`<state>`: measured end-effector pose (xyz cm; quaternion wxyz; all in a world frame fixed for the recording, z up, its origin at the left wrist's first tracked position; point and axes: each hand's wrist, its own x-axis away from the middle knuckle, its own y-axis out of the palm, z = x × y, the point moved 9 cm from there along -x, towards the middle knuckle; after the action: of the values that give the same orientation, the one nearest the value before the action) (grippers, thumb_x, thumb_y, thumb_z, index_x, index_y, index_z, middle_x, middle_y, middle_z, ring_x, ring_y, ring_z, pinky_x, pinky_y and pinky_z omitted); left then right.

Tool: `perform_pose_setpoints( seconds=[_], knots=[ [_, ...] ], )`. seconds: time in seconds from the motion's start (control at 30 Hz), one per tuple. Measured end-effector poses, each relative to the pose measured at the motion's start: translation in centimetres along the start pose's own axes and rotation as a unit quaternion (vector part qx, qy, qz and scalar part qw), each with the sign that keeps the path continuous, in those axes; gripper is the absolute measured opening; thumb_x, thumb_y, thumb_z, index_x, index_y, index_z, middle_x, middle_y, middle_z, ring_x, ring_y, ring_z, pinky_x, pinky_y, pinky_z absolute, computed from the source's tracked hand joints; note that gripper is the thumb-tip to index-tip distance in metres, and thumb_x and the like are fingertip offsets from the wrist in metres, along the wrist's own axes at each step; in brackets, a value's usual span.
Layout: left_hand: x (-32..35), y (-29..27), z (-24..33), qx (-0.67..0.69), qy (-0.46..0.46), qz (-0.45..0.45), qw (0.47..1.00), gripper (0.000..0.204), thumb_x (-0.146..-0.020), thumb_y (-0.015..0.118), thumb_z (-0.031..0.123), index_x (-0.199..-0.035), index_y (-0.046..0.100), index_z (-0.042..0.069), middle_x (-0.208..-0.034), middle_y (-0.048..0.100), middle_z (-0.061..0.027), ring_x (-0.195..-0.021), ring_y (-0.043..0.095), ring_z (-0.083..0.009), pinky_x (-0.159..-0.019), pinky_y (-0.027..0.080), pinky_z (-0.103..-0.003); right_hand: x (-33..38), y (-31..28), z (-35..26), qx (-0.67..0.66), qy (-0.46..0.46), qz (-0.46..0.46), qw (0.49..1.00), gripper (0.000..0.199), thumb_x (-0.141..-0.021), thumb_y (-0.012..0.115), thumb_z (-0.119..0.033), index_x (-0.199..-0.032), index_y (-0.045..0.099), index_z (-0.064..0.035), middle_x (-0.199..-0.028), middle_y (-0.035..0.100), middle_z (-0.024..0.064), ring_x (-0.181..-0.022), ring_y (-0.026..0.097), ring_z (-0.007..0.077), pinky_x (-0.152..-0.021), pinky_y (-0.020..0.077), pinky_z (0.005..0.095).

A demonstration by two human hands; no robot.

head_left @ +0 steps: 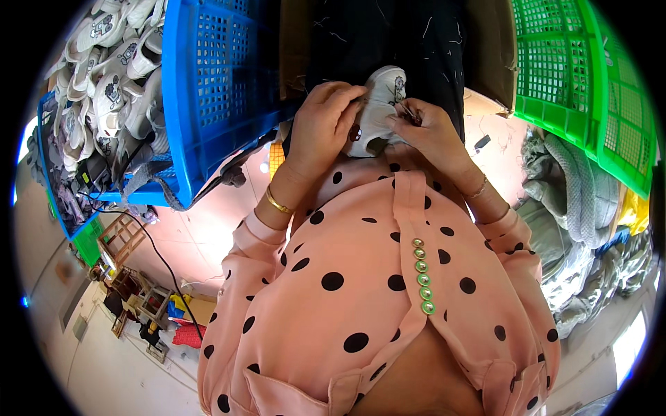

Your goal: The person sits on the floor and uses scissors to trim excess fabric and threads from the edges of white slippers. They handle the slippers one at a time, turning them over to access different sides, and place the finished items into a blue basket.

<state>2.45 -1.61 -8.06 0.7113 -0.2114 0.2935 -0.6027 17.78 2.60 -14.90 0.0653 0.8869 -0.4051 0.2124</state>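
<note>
A small white shoe [386,93] with a dark printed figure on its toe lies over my lap, its toe pointing away from me. My left hand [324,119] grips its left side with bent fingers. On the other side my right hand [436,135] is closed, with thumb and fingertips at the shoe's upper. A small dark thing [412,116] shows within the curled fingers of that hand; its kind is too hidden to tell. Near the shoe's heel a dark opening [376,145] is visible.
To the left, a blue plastic crate [225,76] stands beside a heap of similar white shoes [109,93]. A green plastic crate [555,76] rises at the right, above grey fabric pieces [579,187]. A cardboard box edge [494,52] stands by my legs. A black cable [158,255] hangs at left.
</note>
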Motion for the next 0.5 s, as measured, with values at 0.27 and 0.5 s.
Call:
perform_pose_setpoints(
  seconds=[0.27,0.5],
  knots=[
    [-1.4,1.0,1.9,-0.124,0.183,-0.092,0.971,0.025,-0.074,0.065,0.003,-0.099,0.068,0.003,-0.097,0.065,-0.0071,-0.085,0.063,-0.023,-0.075,0.053,-0.032,0.0,0.2,0.0,-0.011,-0.032,-0.003,0.999,0.025,-0.086,0.069,-0.017,-0.092,0.061,0.005,-0.072,0.058,0.0047,-0.067,0.05,0.0062,-0.062,0.0451,0.0232],
    [-1.9,2.3,2.8,-0.192,0.229,-0.195,0.934,0.027,-0.072,0.064,0.007,-0.098,0.065,0.003,-0.096,0.062,-0.0064,-0.092,0.059,-0.0233,-0.082,0.049,-0.034,0.1,0.2,-0.7,0.068,0.017,-0.035,0.997,0.02,-0.09,0.065,-0.015,-0.097,0.059,0.0033,-0.078,0.052,-0.0008,-0.073,0.043,0.0051,-0.065,0.0399,0.0212]
  ],
)
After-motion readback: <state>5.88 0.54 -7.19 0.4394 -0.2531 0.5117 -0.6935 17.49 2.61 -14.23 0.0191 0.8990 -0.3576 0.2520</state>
